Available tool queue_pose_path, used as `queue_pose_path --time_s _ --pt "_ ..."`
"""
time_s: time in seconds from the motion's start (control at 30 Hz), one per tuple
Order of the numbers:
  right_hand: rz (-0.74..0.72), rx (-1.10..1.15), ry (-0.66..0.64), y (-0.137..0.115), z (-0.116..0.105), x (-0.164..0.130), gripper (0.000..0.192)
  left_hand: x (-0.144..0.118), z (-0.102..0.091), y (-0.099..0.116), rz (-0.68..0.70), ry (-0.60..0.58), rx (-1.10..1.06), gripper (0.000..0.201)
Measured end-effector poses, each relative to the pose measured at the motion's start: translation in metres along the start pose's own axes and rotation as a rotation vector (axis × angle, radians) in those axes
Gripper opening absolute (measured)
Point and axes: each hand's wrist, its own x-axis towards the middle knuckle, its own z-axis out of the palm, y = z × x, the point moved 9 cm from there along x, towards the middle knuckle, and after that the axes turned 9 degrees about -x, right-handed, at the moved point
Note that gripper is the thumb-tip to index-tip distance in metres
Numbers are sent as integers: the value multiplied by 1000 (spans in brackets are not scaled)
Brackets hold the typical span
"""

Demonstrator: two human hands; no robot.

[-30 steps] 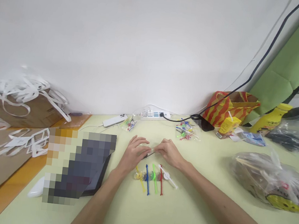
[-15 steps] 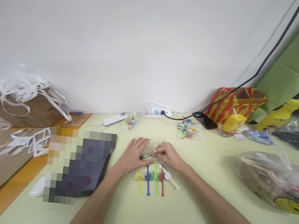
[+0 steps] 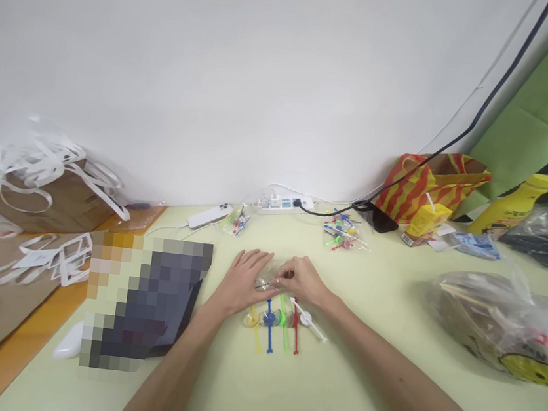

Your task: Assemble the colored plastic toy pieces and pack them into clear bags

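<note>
Bag [image 3: 270,271] pinched by fingers of right hand [image 3: 302,280]; left hand [image 3: 242,282] spread beside it, grip cannot be told. Five arrows [image 3: 281,318] already laid out nearer; dark piece [image 3: 261,286] between hands not in row. Two filled bags [image 3: 345,229] set behind.

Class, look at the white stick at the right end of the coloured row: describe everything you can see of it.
The white stick is long and thin, and looks like plastic. A round disc sits around its middle. It lies on the pale green table, slanting from upper left to lower right in the picture. Its upper end comes close to the red stick; whether they touch is unclear. The right hand, farther back, does not hold it.
</note>
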Motion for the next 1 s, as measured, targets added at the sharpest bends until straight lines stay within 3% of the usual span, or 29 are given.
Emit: queue_pose_path --time_s 0.17,0.3,0.57,0.8,0.9,1.0 --pt "58 43 32 2 -1 2 33 0 -1 2 -3 -1 22 71" --pt "36 160 -7 0 0 2 22 1 2 -1 -3 -7 25 71" --pt "55 428 12 -4 -17 8 42 1 4 -10 -49 10 32 84" --pt "96 427 46 -9 -23 6 26 1 -1 -15 -89 73 17 80" --pt "95 419 103 -10 -34 5 25 1 -3 -18 -104 94 6 82" --pt "83 435 197 -22 -58 5 30 1 -5 -21 -120 103 -23 84"
